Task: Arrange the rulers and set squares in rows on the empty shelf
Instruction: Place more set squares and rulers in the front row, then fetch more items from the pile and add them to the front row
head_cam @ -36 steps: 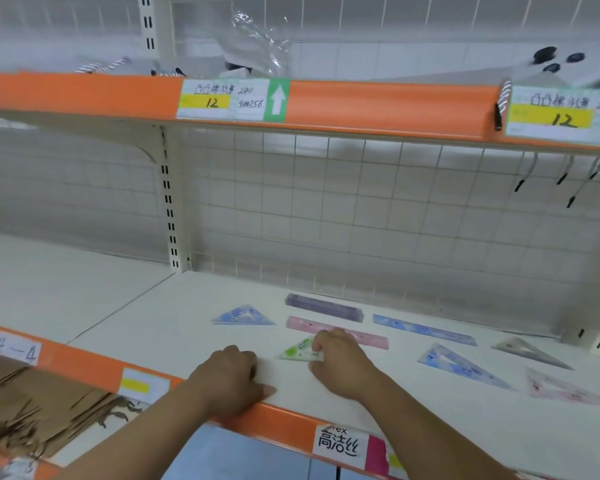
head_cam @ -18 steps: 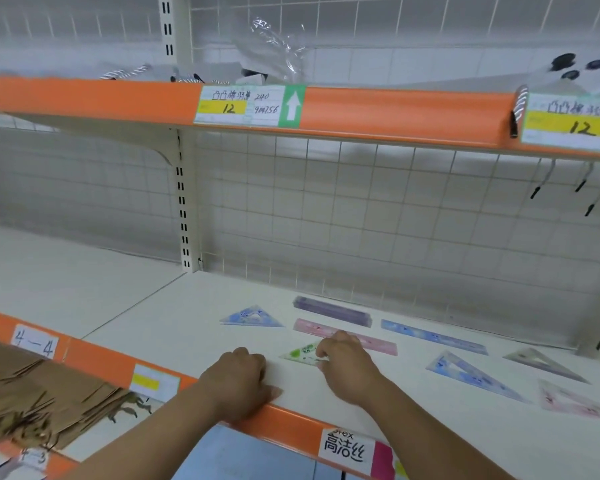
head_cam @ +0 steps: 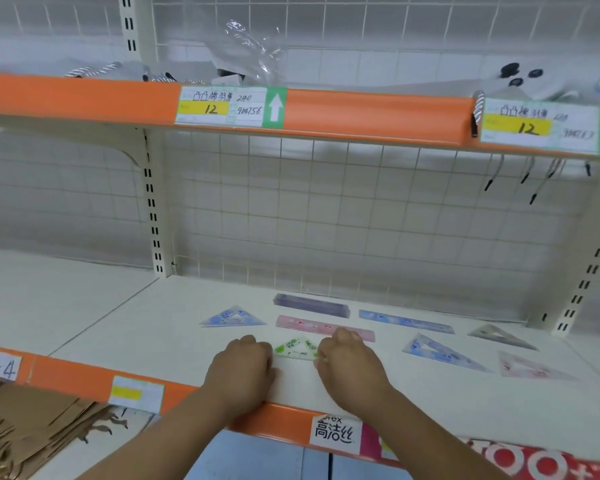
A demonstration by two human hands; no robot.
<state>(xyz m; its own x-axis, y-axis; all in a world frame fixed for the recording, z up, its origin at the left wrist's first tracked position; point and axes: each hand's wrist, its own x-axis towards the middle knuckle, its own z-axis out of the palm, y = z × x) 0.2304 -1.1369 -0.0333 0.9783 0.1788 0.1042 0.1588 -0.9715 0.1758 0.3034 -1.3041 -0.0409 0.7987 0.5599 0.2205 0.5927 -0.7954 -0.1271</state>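
My two bare forearms reach forward and slightly inward from the bottom of the view, wrists low and nearly level. My left hand (head_cam: 240, 367) lies knuckles up, fingers curled loosely under, thumb side turned toward the right. My right hand (head_cam: 351, 363) mirrors it close by, knuckles up, fingers bent down at the tips. Whether either grip is closed on anything, I cannot tell.

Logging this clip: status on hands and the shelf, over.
Left hand and right hand flank the green set square, both touching its edges. It lies flat below the pink ruler. Nothing blocking.
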